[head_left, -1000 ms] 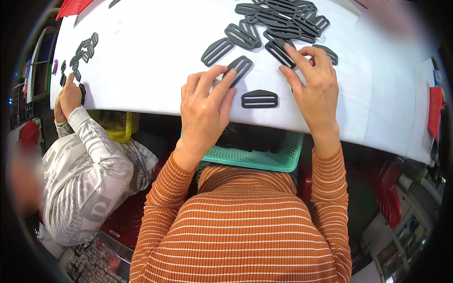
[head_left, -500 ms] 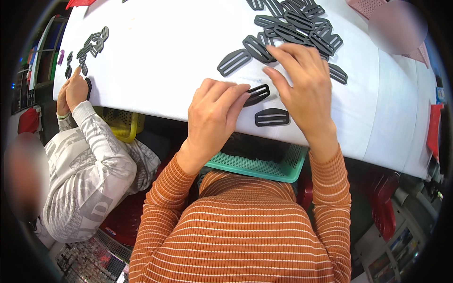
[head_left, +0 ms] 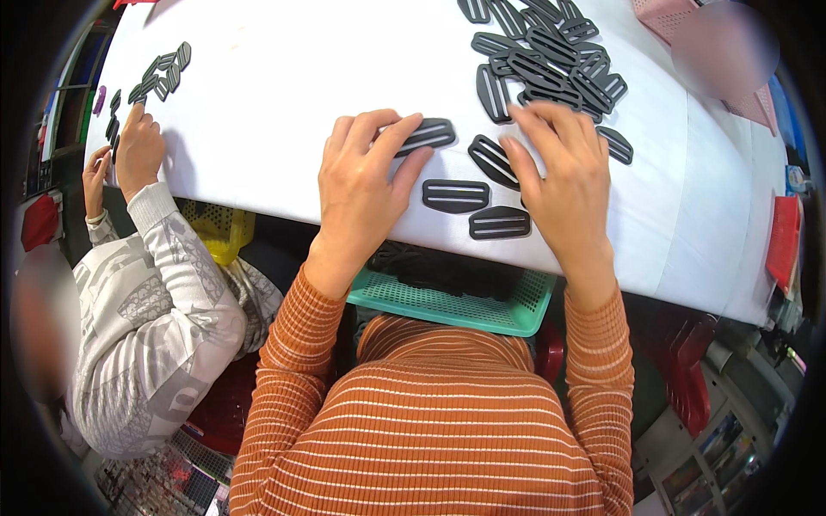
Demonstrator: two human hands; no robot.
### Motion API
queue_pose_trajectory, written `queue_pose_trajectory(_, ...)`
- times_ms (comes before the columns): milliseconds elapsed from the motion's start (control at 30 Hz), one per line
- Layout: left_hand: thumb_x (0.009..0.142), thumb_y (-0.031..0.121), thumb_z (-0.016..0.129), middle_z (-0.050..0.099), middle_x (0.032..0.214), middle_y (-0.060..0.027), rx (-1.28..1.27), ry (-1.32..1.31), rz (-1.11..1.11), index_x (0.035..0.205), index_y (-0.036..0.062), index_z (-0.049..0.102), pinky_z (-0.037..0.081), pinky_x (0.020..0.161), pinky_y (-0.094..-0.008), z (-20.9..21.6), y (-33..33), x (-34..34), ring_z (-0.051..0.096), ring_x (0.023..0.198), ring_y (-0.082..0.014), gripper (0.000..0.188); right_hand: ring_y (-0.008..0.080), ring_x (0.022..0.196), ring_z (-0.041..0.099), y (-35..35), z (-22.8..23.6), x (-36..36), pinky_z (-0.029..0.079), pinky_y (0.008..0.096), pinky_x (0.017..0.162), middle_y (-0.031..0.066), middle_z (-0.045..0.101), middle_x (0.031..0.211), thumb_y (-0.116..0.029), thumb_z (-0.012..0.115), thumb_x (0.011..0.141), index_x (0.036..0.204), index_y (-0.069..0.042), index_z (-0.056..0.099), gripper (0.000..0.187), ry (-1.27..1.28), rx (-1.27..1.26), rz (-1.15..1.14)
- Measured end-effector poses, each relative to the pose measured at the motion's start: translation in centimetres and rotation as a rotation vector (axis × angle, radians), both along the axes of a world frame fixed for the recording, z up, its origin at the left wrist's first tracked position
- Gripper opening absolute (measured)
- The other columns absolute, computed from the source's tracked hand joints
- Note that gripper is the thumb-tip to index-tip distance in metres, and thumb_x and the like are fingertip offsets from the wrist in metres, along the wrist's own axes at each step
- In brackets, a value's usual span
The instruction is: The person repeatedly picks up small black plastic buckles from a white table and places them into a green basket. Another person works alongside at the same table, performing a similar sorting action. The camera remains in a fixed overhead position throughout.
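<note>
Left hand (head_left: 363, 176) has a dark tri-glide buckle (head_left: 437, 132) pinched at its left end, thumb on the near side and index finger on the far side. The rest of it pokes out to the right, long axis running mostly left-right with the right end angled a bit away from the person. Honestly can't tell if it's lifted clear of the white surface (head_left: 327, 64) or partly resting on it.

Right hand (head_left: 565, 168) isn't clamped on anything I can see: thumb and index are spread apart, with the index tip kinda blurry by the near edge of the buckle pile (head_left: 551, 69). The main thing over there is the slanted buckle (head_left: 492, 162). It's just left of and a little nearer the person than that thumb tip, long axis going from far-left to near-right, so the right hand is way closer to it than the left. Thumb's right up against its edge or hovering over it, can't say which.

Two more loose ones are nearer the table edge, between the hands: a left buckle (head_left: 455, 197) and a right buckle (head_left: 499, 225), both lying flat, long axes about left-right, ends super close together. Green basket (head_left: 447, 318) sits below the edge, with dark stuff inside.
</note>
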State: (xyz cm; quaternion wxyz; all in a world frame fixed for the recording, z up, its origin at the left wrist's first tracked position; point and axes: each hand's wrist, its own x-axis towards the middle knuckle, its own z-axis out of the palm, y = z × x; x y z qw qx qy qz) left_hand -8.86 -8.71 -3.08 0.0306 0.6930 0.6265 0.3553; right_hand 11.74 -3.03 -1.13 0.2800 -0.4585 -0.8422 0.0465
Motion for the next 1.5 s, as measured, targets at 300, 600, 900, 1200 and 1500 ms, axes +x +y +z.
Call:
queue_pose_trajectory(300, 0.073, 0.004, 0.082, 0.064, 0.101, -0.0101, -0.051, -0.063, 0.027, 0.111, 0.0049, 0.073, 0.05, 0.08, -0.0363, -0.1, -1.2, -0.8, 0.059, 0.093, -0.0264, 0.039, 0.0196, 0.078, 0.059, 1.8, -0.2, -3.3, 0.04, 0.037, 0.077, 0.0019, 0.063, 0.076, -0.016, 0.072, 0.081, 0.08, -0.008, 0.071, 0.009, -0.038, 0.176, 0.014)
queue_pose_trajectory(600, 0.073, 0.007, 0.083, 0.063, 0.098, -0.0081, -0.006, -0.069, 0.012, 0.108, 0.005, 0.072, 0.049, 0.075, -0.0368, -0.4, -0.8, -1.5, 0.057, 0.087, -0.0249, 0.037, 0.0214, 0.086, 0.059, 1.8, -0.5, 1.7, 0.042, 0.0359, 0.076, 0.0014, 0.065, 0.092, -0.023, 0.079, 0.08, 0.098, -0.009, 0.075, 0.023, -0.008, 0.03, -0.137)
queue_pose_trajectory(900, 0.075, 0.003, 0.08, 0.065, 0.105, -0.0099, -0.082, -0.09, 0.023, 0.113, 0.0058, 0.074, 0.05, 0.083, -0.0357, -0.1, -1.7, -0.8, 0.058, 0.093, -0.0257, 0.039, 0.0213, 0.079, 0.063, 0.6, 1.2, 4.3, 0.045, 0.0353, 0.078, 0.004, 0.069, 0.09, -0.02, 0.076, 0.084, 0.094, -0.009, 0.077, 0.015, 0.036, -0.29, -0.16)
queue_pose_trajectory(1200, 0.078, 0.005, 0.076, 0.069, 0.123, 0.0016, -0.094, 0.185, -0.274, 0.117, 0.0142, 0.075, 0.048, 0.087, -0.0359, 2.6, 3.1, -0.8, 0.057, 0.099, -0.0245, 0.04, 0.0223, 0.102, 0.06, 4.2, 1.1, 10.1, 0.051, 0.0362, 0.086, 0.0018, 0.069, 0.112, -0.014, 0.077, 0.081, 0.113, -0.01, 0.075, 0.033, 0.007, -0.13, -0.159)
queue_pose_trajectory(1500, 0.084, 0.009, 0.074, 0.07, 0.115, -0.004, -0.099, 0.211, -0.071, 0.114, 0.0087, 0.076, 0.049, 0.088, -0.0355, 2.5, 3.7, 0.6, 0.06, 0.096, -0.0232, 0.03, 0.0197, 0.092, 0.063, 1.2, 0.2, 11.4, 0.046, 0.0339, 0.08, 0.0017, 0.072, 0.102, -0.011, 0.077, 0.08, 0.106, -0.008, 0.075, 0.026, -0.065, 0.086, -0.133)
